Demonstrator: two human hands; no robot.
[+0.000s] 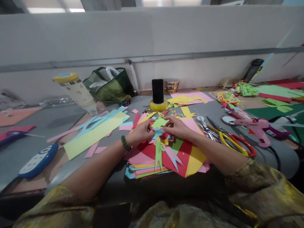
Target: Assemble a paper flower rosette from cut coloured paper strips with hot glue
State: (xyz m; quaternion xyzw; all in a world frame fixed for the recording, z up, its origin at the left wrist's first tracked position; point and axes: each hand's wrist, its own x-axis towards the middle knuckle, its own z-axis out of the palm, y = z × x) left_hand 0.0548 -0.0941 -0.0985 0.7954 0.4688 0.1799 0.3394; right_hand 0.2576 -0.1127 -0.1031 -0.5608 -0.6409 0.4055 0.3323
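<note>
Golden shiny sleeves [261, 190] fill the bottom edge of the view, and from them two bare forearms go forward over a grey table [47, 126]. Both hands meet above a stack of coloured paper sheets [190, 158], which lies in the middle of the table, just in front of the person. The left hand [140, 131] wears a green bead bracelet [125, 143] on the wrist. Its fingers are pinched narrow on the left side of a small layered paper cutout [158, 131], blue and green with a red part. The right hand [177, 126] pinches the same cutout from the right side, so the piece is held between the two hands, a little above the stack. Green and blue pointed strips hang from it down onto the red sheet.

Behind the hands a black phone [157, 91] stands upright in a yellow tape roll [158, 105]. To the right lie scissors with yellow and red handles [234, 142], and further right a pink glue gun [256, 126]. On the left a long yellow paper sheet [95, 134] lies with blue and pink strips, and beyond it a bottle with a yellow lid [77, 91] appears tilted.
</note>
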